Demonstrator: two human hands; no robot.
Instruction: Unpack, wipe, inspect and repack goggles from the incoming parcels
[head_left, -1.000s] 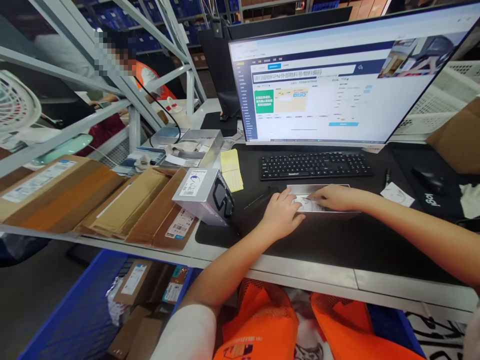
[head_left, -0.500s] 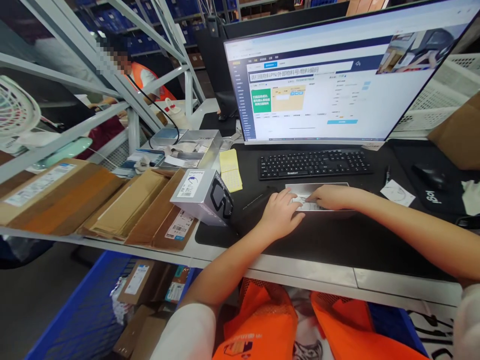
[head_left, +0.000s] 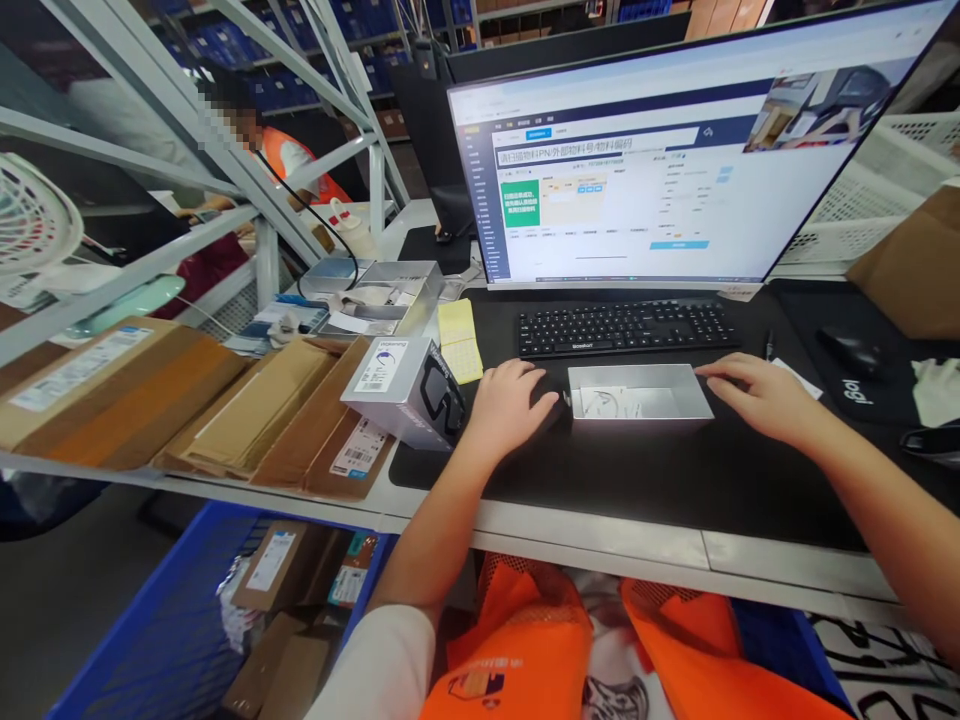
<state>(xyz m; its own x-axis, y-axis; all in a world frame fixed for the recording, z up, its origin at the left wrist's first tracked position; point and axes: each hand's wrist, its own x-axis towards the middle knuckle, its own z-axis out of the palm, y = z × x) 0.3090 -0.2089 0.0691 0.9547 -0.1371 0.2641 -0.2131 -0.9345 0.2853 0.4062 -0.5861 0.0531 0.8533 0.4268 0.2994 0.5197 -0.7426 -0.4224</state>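
I have a shallow, silver-white rectangular box open side up on the black mat of the pale grey tabletop, between the two hands. Its walls stand straight, and white paper with line drawings lies in its left part. The left hand is off the box's left end, palm down, thumb spread wide from the fingers; what lies under that palm is hidden from me. The right hand is at the opposite end, index finger and thumb slightly parted; I can't tell whether they touch the rim. Mat stretches from the box to the tabletop's front edge. A black keyboard sits just behind; a grey goggles-printed carton bounds the left.
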